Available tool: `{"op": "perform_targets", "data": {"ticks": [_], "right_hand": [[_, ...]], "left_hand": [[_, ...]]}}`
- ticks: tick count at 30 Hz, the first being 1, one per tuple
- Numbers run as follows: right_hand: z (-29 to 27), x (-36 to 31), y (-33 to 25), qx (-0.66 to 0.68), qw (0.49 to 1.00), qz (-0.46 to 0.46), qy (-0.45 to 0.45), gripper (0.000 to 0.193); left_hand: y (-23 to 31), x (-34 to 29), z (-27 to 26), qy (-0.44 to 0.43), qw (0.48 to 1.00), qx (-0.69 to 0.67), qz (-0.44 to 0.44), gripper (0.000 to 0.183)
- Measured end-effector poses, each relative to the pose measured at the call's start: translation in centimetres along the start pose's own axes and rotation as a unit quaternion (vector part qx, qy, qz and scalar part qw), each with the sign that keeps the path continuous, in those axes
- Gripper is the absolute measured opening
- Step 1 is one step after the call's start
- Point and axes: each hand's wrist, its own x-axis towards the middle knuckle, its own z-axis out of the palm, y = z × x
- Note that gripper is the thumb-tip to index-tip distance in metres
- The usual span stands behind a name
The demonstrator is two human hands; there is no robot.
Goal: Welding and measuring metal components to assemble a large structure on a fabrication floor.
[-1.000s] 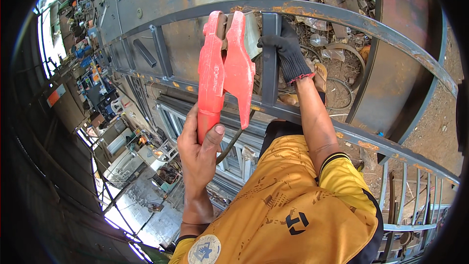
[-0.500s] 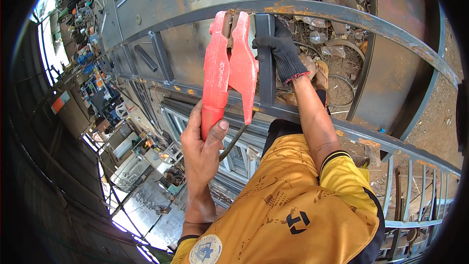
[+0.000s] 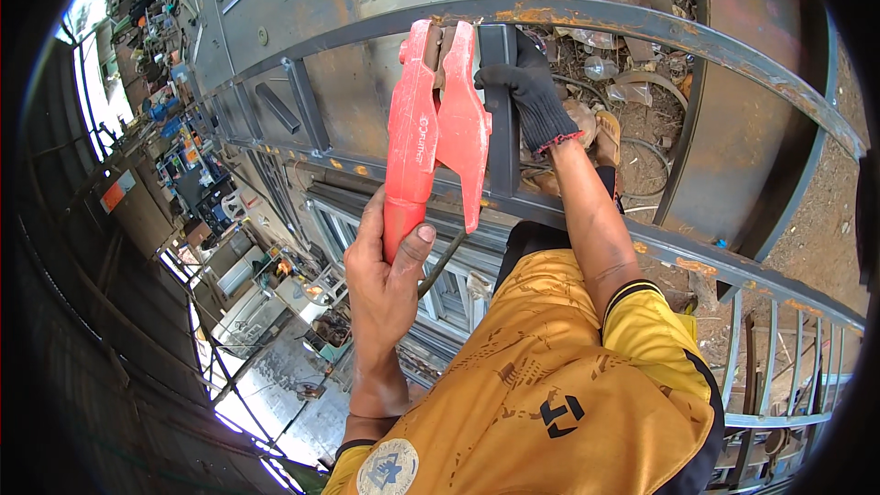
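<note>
My bare left hand is wrapped round the handle of a red welding electrode holder, thumb along its near side. The holder points away from me, its jaw end up by the far rail; I cannot make out a rod in the jaws. A dark cable shows just right of my wrist. My right hand, in a dark knitted glove, grips a short dark steel tube near its far end. That tube stands crosswise between two long rails of a steel frame, directly right of the holder.
The frame's far rail curves across the top, its near rail in front of my body. Other crosspieces sit at left. Scrap metal litters the ground beyond. A wide steel beam stands right; a barred metal frame lies lower right.
My left hand has brought the electrode holder slightly to the right, closer to the steel tube. My right hand keeps its grip on the tube.
</note>
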Motion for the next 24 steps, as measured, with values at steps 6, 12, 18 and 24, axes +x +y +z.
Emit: {"op": "perform_targets", "data": {"ticks": [6, 12, 18, 24], "right_hand": [[-0.2, 0.1, 0.3, 0.005, 1.000, -0.012, -0.001, 0.048], [-0.1, 0.6, 1.2, -0.034, 0.998, -0.043, -0.021, 0.045], [-4.8, 4.6, 9.3, 0.052, 0.998, 0.014, -0.025, 0.024], [-3.2, -0.1, 0.8, -0.308, 0.949, -0.009, -0.072, 0.039]], "left_hand": [[0.5, 0.0, -0.2, -0.012, 1.000, -0.001, -0.014, 0.052], [0.1, -0.1, -0.3, -0.003, 1.000, 0.029, -0.004, 0.052], [0.6, -0.1, 0.4, -0.005, 0.999, 0.045, 0.011, 0.052], [-0.9, -0.3, 0.0, 0.009, 1.000, 0.023, 0.005, 0.053]]}}
